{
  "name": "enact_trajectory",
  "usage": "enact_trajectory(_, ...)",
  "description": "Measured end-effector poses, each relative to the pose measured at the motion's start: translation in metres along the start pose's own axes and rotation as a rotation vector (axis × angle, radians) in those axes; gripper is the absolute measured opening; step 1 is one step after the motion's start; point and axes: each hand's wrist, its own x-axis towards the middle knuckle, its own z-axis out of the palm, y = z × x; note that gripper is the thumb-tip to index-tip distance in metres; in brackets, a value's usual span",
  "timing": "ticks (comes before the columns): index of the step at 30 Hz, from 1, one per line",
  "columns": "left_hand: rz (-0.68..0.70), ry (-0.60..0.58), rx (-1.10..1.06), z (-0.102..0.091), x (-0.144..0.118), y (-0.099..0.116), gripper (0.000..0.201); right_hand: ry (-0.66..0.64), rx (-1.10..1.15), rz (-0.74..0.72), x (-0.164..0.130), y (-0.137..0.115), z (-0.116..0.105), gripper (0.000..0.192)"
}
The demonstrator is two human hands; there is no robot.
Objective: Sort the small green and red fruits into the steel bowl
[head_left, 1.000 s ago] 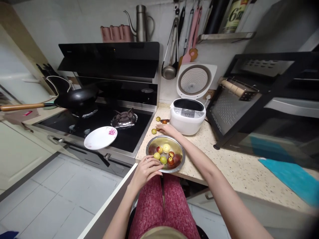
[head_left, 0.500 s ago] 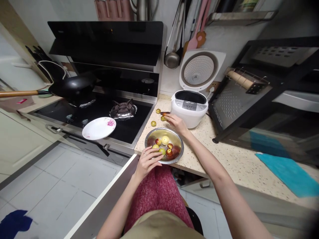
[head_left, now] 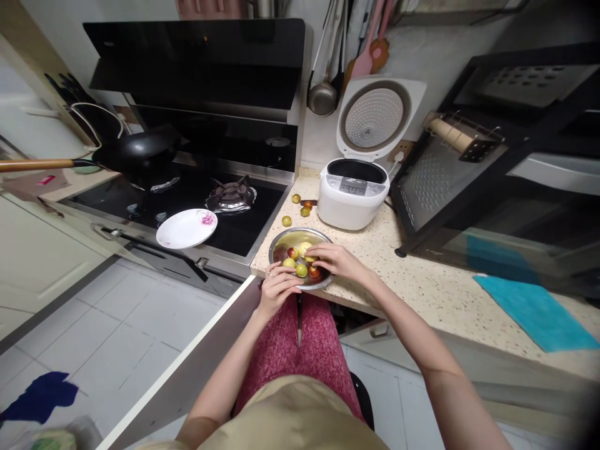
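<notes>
Fruit (head_left: 301,270), small and round in green, yellow and red, lies in a steel bowl (head_left: 281,243) near the front edge of the speckled counter (head_left: 422,287). The left hand (head_left: 277,289) grips the bowl's near rim, fingers curled over the edge. The right hand (head_left: 338,261) reaches into the bowl from the right, fingertips bent down among the fruit; whether it has closed on a piece I cannot tell. Three loose fruits (head_left: 295,199) sit on the counter behind the bowl, beside the white rice cooker (head_left: 352,201), whose lid stands open. A white plate (head_left: 186,228) rests on the black stove (head_left: 197,206) to the left, well apart from the bowl
</notes>
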Motion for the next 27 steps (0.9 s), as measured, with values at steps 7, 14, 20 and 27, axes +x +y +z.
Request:
enact_trajectory(7, 0.019, 0.019, 0.027, 0.000, 0.000, 0.000, 0.018, -0.072, 0.035, -0.017, 0.005, 0.001, 0.006, 0.035)
enact_trajectory(14, 0.021, 0.053, 0.012, 0.004, -0.004, -0.001, 0.020, 0.002, 0.004, -0.092, 0.002, 0.004, 0.009, 0.040)
enact_trajectory(20, -0.016, 0.029, 0.028, 0.008, -0.009, -0.002, 0.020, 0.099, -0.225, -0.085, 0.016, 0.029, 0.000, 0.039)
enact_trajectory(27, 0.020, 0.036, 0.012, 0.010, 0.003, 0.006, 0.017, 0.048, -0.460, 0.027, 0.064, 0.095, -0.018, 0.041)
